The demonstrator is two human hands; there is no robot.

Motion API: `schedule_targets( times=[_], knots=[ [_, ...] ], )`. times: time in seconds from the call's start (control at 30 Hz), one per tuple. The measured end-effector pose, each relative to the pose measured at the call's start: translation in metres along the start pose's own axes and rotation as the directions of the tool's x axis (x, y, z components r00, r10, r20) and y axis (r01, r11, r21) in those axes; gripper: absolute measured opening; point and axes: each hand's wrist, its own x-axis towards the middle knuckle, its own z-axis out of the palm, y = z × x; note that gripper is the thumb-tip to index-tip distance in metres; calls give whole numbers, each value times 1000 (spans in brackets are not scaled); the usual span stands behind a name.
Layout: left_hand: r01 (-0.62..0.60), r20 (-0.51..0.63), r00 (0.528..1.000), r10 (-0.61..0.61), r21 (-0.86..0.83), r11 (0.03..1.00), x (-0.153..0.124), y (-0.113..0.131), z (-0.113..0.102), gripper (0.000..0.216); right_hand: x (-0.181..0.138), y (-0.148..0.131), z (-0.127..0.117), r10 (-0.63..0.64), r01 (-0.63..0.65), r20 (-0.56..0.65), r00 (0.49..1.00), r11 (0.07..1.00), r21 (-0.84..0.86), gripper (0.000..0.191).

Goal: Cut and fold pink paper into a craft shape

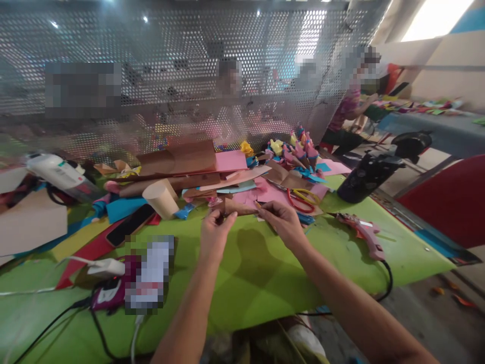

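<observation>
Both forearms are reaching out over the green table [242, 283]. Left hand [214, 233] is pinching the near end of a brown paper strip [237, 207]; right hand [282, 222] is pinning its other end with closed fingertips. Strip is lying at the edge of the paper pile [212, 177], scissors [303, 198] just beyond. Judgement: keeping it taut and flat gives a clean fold; glue gun [361, 231] is sitting well right.

On the green table cover [246, 273], the left hand [213, 237] and the right hand [282, 222] hold a brown paper strip [237, 206] between them, with the red-handled scissors [303, 199] just behind the right hand, the pink glue gun [359, 230] to its right and the beige paper cone [162, 198] to the left.
</observation>
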Motion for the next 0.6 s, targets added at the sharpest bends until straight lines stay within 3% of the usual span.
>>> schedule_targets(
  times=[0.13,0.3,0.37,0.47,0.6],
  knots=[
    [-17,0,1000,17,9,1000,0,-1,0,22,-1,2,-1,-10,10,-5,1000,1000,-23,38],
    [-163,-26,986,165,68,984,-1,3,-1,21,2,1,-1,9,-6,-36,999,997,75,40],
    [-196,-63,978,196,12,981,-1,2,-1,34,4,0,-1,57,-49,-49,997,988,147,40],
    [-149,-88,986,139,-123,981,-1,0,0,55,6,0,-1,131,-116,-45,990,962,246,42],
    [-29,139,989,48,-136,990,-4,-2,4,54,3,6,5,210,-193,-13,978,921,339,44]
  ],
)
